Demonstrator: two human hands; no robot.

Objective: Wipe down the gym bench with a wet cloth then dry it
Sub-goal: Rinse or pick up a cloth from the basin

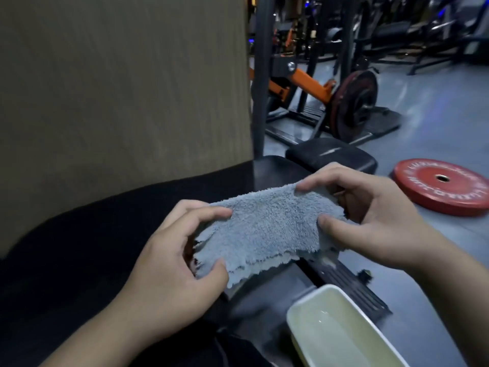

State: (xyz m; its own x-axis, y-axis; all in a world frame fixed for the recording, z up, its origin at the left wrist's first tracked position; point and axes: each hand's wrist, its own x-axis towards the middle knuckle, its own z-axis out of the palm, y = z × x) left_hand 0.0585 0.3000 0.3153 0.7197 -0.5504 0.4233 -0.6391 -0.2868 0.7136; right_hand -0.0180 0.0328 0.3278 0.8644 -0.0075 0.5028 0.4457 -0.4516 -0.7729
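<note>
A folded grey-blue terry cloth [267, 231] is stretched between both hands in mid air. My left hand [172, 263] pinches its left edge with thumb and fingers. My right hand [370, 215] pinches its right edge, thumb on top. Below and behind the cloth lies the black padded gym bench [92, 247], running from the lower left toward a smaller black pad [330, 154] further off. A pale rectangular basin [341, 335] holding clear water stands on the floor under my right forearm.
A tan ribbed wall panel [119, 88] rises close on the left. A red weight plate [444, 185] lies flat on the grey floor at right. An orange-armed machine with a loaded plate [353, 104] stands behind the bench, with more gym equipment beyond.
</note>
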